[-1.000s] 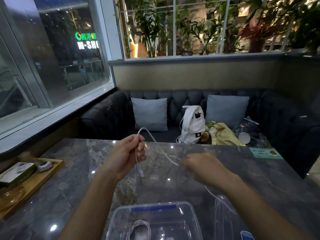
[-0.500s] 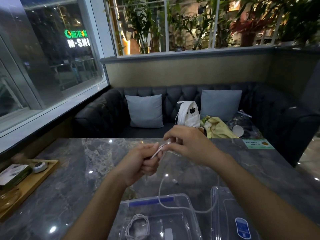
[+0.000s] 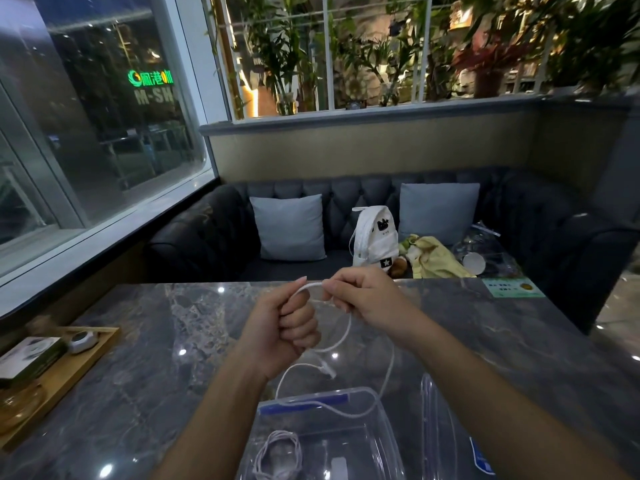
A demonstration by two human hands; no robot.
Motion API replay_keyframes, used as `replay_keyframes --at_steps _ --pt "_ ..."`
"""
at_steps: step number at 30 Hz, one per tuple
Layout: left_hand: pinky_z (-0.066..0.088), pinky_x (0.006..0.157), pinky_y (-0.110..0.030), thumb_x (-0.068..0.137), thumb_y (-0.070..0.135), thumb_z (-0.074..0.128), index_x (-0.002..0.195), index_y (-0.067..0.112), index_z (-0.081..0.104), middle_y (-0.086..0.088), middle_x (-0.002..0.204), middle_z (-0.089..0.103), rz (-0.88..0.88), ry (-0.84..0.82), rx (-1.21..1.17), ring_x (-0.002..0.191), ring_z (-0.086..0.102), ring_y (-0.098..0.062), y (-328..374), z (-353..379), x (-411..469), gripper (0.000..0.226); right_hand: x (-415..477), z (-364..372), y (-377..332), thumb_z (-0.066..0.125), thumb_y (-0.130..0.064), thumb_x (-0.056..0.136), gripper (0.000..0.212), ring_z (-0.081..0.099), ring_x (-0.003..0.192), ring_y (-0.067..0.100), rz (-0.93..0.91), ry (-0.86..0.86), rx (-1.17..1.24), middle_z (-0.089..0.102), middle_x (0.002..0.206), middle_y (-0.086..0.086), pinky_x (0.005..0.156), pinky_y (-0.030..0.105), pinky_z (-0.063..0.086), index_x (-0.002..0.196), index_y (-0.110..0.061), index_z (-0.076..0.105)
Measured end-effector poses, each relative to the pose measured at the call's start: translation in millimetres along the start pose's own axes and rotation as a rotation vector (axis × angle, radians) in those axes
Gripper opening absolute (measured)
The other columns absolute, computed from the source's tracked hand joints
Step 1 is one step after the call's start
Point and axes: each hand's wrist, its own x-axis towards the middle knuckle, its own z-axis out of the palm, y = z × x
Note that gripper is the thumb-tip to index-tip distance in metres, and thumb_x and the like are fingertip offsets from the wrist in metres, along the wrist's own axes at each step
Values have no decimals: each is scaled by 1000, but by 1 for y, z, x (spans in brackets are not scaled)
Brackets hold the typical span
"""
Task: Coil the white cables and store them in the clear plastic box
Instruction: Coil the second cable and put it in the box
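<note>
Both hands, left (image 3: 282,327) and right (image 3: 363,297), pinch the white cable (image 3: 349,332) mid-frame, its grip hidden in the left fist, while the clear box (image 3: 388,427) is cut off below.

Since a second ago the hands have come together: the right hand (image 3: 360,299), then stretched out low over the desk (image 3: 156,358) and apart from the left hand (image 3: 280,327), now sits just beside it, pinching the cable (image 3: 346,330) at the left fist's top. The cable, then a taut line between them, now hangs in loose loops below the fists, its slack draped over the box (image 3: 384,414) rim.
</note>
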Motion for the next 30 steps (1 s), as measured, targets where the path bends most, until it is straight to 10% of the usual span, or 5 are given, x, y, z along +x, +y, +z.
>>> replay_keyframes --at_steps 5,16,22,26,30 --pt "37 43 -21 82 32 44 59 12 61 2 40 43 -183 18 329 36 37 -10 10 -1 -10 34 -3 -7 5 56 -21 89 24 45 46 -1 15 -111 -196 52 47 -10 49 9 35 67 -15 65" --pt "2 37 -19 75 22 68 50 25 32 10 42 12 -12 -84 -134 34 7 -7 24 -14 -32 44 -15 -22 40 61 -15 85 9 36 38 4 224 11 210 50 56 -3 36 16 30 84 -7 65" --pt "7 43 -20 96 27 22 65 19 37 10 46 10 117 -279 -506 40 6 -6 39 -38 -45 35 -19 -41 51 66 -12 74 33 38 37 1 85 251 520 58 57 -5 33 12 31 105 -24 67" --pt "11 38 -20 88 20 48 52 16 43 9 43 11 213 -94 -444 36 8 -9 38 -39 -47 36 -18 -33 49 59 3 82 38 61 64 13 -219 429 -388 69 79 3 58 17 46 105 -25 67" --pt "11 35 -19 70 23 62 46 22 38 9 44 10 288 126 -254 37 7 -9 37 -32 -46 34 -23 -14 48 51 -5 83 45 63 84 30 -116 73 -1198 65 102 5 64 33 44 117 -32 59"
